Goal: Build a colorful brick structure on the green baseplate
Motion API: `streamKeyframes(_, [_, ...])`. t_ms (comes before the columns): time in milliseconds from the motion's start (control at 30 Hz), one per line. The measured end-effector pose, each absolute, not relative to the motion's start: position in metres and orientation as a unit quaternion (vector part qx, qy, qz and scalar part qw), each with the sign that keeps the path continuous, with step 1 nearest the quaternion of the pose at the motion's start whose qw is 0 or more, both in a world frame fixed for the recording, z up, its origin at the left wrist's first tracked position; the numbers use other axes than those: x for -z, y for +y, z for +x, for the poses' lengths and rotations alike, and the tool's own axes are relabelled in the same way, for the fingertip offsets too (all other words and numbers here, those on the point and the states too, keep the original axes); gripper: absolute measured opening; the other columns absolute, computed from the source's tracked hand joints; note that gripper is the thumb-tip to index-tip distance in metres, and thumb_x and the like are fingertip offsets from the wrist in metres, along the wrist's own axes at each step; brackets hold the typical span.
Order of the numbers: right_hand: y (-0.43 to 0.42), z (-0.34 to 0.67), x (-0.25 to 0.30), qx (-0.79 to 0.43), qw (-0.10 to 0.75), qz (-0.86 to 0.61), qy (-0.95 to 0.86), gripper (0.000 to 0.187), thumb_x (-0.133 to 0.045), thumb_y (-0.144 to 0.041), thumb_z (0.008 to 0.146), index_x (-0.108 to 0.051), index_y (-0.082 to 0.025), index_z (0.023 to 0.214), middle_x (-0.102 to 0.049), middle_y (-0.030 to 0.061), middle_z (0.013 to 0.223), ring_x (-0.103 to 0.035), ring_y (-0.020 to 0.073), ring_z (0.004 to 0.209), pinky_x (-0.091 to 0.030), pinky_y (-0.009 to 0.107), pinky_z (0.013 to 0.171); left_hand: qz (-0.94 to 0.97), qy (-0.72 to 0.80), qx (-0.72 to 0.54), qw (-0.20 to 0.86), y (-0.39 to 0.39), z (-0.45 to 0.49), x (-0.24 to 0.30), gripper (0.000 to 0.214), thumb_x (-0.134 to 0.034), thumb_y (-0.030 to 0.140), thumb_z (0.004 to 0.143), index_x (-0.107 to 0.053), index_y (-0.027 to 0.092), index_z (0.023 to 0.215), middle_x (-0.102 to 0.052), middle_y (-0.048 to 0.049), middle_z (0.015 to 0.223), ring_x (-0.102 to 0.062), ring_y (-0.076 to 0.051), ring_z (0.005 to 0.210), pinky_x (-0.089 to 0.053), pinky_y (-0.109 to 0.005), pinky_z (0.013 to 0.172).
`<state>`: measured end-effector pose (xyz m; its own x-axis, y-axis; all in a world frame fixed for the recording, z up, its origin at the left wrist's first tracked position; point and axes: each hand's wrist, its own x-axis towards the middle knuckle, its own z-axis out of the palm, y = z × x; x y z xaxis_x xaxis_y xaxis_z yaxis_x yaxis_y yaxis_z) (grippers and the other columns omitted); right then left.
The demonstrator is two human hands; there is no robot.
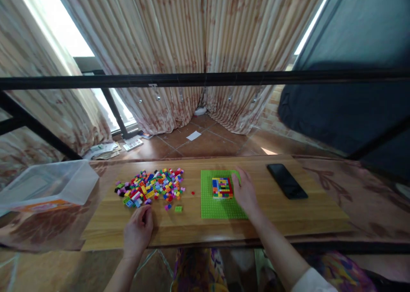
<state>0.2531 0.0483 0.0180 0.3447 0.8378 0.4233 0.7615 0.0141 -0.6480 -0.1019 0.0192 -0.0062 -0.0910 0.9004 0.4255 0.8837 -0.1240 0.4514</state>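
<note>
My right hand [245, 193] lies over the right side of a green baseplate [208, 208], its thumb and fingers apart and stretched forward. Its thumb is close beside a square build of coloured bricks [222, 188] on the plate; whether they touch I cannot tell. On the wooden board's near edge rests my left hand [138, 228], fingers curled in, and anything inside them is hidden. Just beyond it spreads a heap of loose toy bricks [150, 187]. Between the heap and the plate lie a light green brick [178, 208], a small red piece [192, 193] and a purple-and-blue piece [168, 207].
A black phone [286, 181] lies on the wooden board [307, 217] at the right. To the left stands a clear plastic bin [64, 183]. A dark metal bar [205, 78] crosses beyond the board, before striped curtains [166, 35]. Papers [105, 150] lie on the floor.
</note>
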Motion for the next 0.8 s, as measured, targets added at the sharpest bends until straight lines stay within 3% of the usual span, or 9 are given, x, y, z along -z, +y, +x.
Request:
streamKeyframes(133, [0.071,0.233,-0.029,-0.052,0.343,-0.695,-0.630,0.056,-0.034,-0.049,0.093,-0.046,-0.015,0.137,-0.047,0.0147,0.141,-0.037,0.0269,0.134,-0.027,0.047,0.109,0.676,0.665,-0.317,0.010,0.020,-0.104,0.007,0.027,-0.044,0.035,0.088,-0.065,0.018,0.093,-0.071,-0.0064,0.091,-0.066,-0.018,0.077,-0.050,-0.026,0.067])
streamKeyframes(267, [0.081,0.212,-0.026,-0.109,0.160,-0.689,-0.698,0.070,-0.026,-0.057,0.093,-0.033,-0.011,0.145,-0.030,0.0143,0.152,-0.018,0.0278,0.143,-0.013,0.052,0.113,0.670,0.673,-0.313,0.008,0.021,-0.107,0.010,0.027,-0.044,0.035,0.088,-0.066,0.019,0.093,-0.071,-0.0058,0.092,-0.066,-0.018,0.076,-0.049,-0.025,0.065])
streamKeyframes(400, [0.080,0.208,-0.021,-0.124,0.116,-0.685,-0.708,0.073,-0.022,-0.062,0.092,-0.032,-0.014,0.146,-0.027,0.0133,0.154,-0.015,0.0282,0.144,-0.007,0.056,0.112,0.670,0.674,-0.312,0.011,0.021,-0.107,0.011,0.027,-0.045,0.035,0.087,-0.066,0.019,0.094,-0.071,-0.0062,0.091,-0.066,-0.018,0.076,-0.049,-0.026,0.065])
streamKeyframes(500, [0.080,0.208,-0.019,-0.145,0.161,-0.678,-0.702,0.071,-0.028,-0.063,0.091,-0.037,-0.016,0.143,-0.030,0.0132,0.153,-0.016,0.0285,0.143,-0.006,0.057,0.112,0.667,0.677,-0.312,0.012,0.021,-0.106,0.010,0.026,-0.045,0.034,0.087,-0.066,0.019,0.093,-0.071,-0.0064,0.092,-0.066,-0.019,0.076,-0.049,-0.026,0.065])
streamKeyframes(600, [0.087,0.215,-0.018,-0.190,0.315,-0.659,-0.656,0.062,-0.038,-0.062,0.088,-0.052,-0.020,0.133,-0.047,0.0116,0.143,-0.032,0.0268,0.138,-0.016,0.051,0.113,0.666,0.678,-0.311,0.018,0.022,-0.107,0.009,0.026,-0.045,0.034,0.087,-0.066,0.019,0.092,-0.071,-0.0062,0.090,-0.066,-0.018,0.074,-0.049,-0.026,0.064])
streamKeyframes(700, [0.089,0.234,-0.017,-0.190,0.416,-0.666,-0.589,0.060,-0.020,-0.054,0.095,-0.054,-0.019,0.131,-0.057,0.0112,0.133,-0.050,0.0213,0.124,-0.036,0.040,0.105,0.666,0.677,-0.312,0.026,0.022,-0.107,0.007,0.025,-0.045,0.034,0.086,-0.066,0.020,0.091,-0.072,-0.0057,0.089,-0.065,-0.018,0.072,-0.048,-0.025,0.063])
streamKeyframes(767, [0.079,0.253,-0.015,-0.171,0.463,-0.685,-0.536,0.068,-0.005,-0.048,0.097,-0.052,-0.014,0.132,-0.056,0.0157,0.133,-0.053,0.0231,0.121,-0.043,0.041,0.097,0.662,0.681,-0.311,0.029,0.022,-0.107,0.006,0.025,-0.045,0.033,0.086,-0.065,0.020,0.091,-0.072,-0.0057,0.089,-0.065,-0.018,0.072,-0.048,-0.025,0.063])
streamKeyframes(800, [0.070,0.263,-0.012,-0.163,0.480,-0.690,-0.517,0.069,-0.005,-0.049,0.096,-0.053,-0.012,0.130,-0.058,0.0168,0.130,-0.055,0.0243,0.117,-0.045,0.041,0.094,0.660,0.685,-0.308,0.031,0.022,-0.107,0.005,0.024,-0.045,0.033,0.086,-0.065,0.020,0.092,-0.071,-0.0057,0.089,-0.066,-0.018,0.073,-0.048,-0.026,0.062])
